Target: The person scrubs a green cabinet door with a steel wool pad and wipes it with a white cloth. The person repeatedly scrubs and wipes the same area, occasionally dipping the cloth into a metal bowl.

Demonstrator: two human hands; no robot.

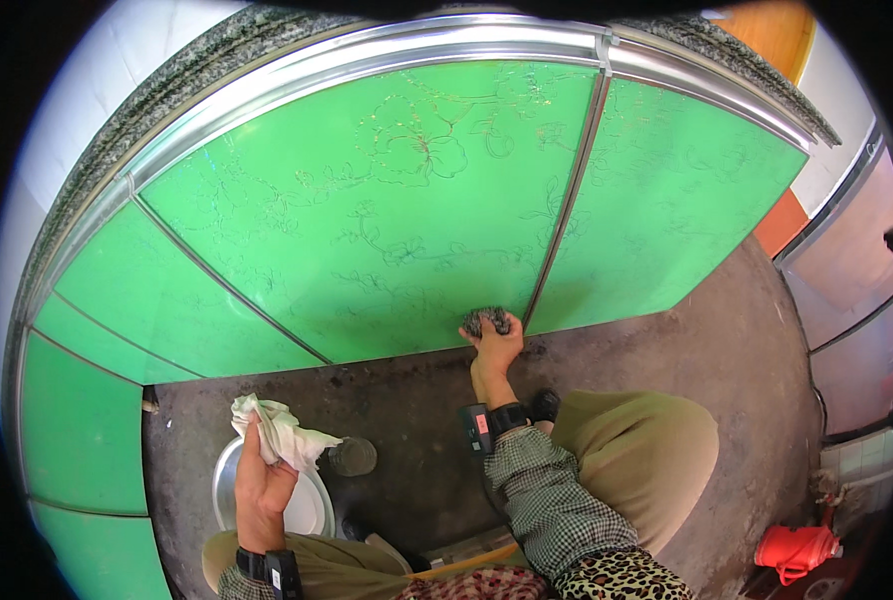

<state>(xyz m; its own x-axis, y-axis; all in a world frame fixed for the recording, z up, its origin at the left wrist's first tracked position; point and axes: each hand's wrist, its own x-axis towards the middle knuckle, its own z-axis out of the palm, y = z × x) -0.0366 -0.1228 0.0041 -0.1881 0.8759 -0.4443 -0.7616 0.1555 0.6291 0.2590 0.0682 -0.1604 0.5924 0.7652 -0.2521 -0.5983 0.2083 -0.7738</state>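
Observation:
My right hand (499, 346) grips a grey steel-wool scrubber (486, 320) and presses it against the lower part of a green cabinet door (416, 225). The door carries an etched flower pattern and sits in a metal frame. Off to the left, my left hand (263, 480) holds a crumpled white cloth (285, 435) above a metal basin (225, 480). Part of the basin is hidden behind that hand and the cloth. Beside the cloth, a clear round container (353, 457) stands on the floor.
A speckled stone countertop edge (109, 142) overhangs the cabinets. More green panels (79, 427) run down the left side. On the concrete floor (724, 360), a red thermos flask (795, 551) is at lower right. A low seat (469, 551) shows beneath me.

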